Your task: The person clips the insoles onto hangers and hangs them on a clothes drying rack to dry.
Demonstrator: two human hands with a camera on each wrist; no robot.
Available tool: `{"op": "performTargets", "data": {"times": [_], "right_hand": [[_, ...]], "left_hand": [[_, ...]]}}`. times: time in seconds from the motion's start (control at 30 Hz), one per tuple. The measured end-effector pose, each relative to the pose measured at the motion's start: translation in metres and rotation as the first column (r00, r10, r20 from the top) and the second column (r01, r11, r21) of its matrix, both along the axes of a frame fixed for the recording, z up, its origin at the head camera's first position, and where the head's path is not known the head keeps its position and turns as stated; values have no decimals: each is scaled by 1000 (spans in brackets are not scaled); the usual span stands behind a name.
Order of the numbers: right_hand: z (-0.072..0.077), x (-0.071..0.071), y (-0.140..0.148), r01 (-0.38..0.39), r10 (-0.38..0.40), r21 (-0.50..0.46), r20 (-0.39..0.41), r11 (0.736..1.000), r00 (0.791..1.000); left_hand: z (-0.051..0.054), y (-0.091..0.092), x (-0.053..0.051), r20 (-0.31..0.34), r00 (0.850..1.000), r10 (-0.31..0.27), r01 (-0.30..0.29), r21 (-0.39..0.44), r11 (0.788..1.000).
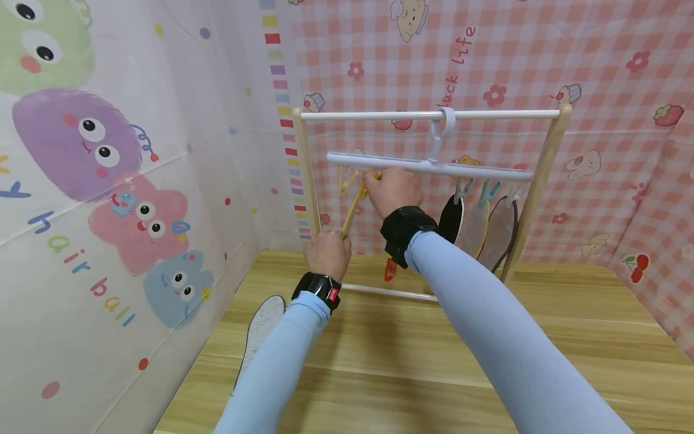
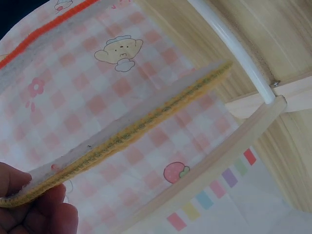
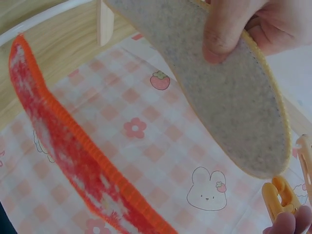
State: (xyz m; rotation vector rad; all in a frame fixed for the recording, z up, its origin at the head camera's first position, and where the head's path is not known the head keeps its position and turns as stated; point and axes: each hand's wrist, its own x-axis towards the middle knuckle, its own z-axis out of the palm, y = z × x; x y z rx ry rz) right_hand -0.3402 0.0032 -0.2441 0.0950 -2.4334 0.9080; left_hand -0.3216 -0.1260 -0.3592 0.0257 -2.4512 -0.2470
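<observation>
My left hand [image 1: 328,256] pinches a grey insole with a yellow stitched edge [image 3: 234,107] between thumb and fingers. At the hanger's left part, my right hand [image 1: 396,190] pinches a yellow clothespin [image 3: 280,197] under the pale blue hanger [image 1: 379,161]. The insole's upper end meets this clothespin; whether the clip bites on it I cannot tell. A red insole with an orange edge [image 3: 92,161] hangs close by, mostly behind my right hand and wrist in the head view. A second, pale clothespin [image 3: 306,156] is beside the yellow one.
The hanger hooks over the white top bar [image 1: 374,115] of a wooden rack [image 1: 537,193]. A black insole [image 1: 451,218] and two greyish ones hang from clips on its right. One grey insole [image 1: 260,328] lies on the wooden table [image 1: 379,374], left of the rack.
</observation>
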Motion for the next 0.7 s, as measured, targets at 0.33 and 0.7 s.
{"op": "performTargets", "data": {"times": [0.33, 0.7], "right_hand": [[0, 4, 5, -8, 8, -11, 27, 1000, 1000], [-4, 4, 4, -7, 7, -23, -2, 1000, 1000]], "left_hand": [[0, 4, 1, -21, 1000, 21, -22, -59, 998], [7, 12, 1, -66, 998, 2, -6, -66, 998]]}}
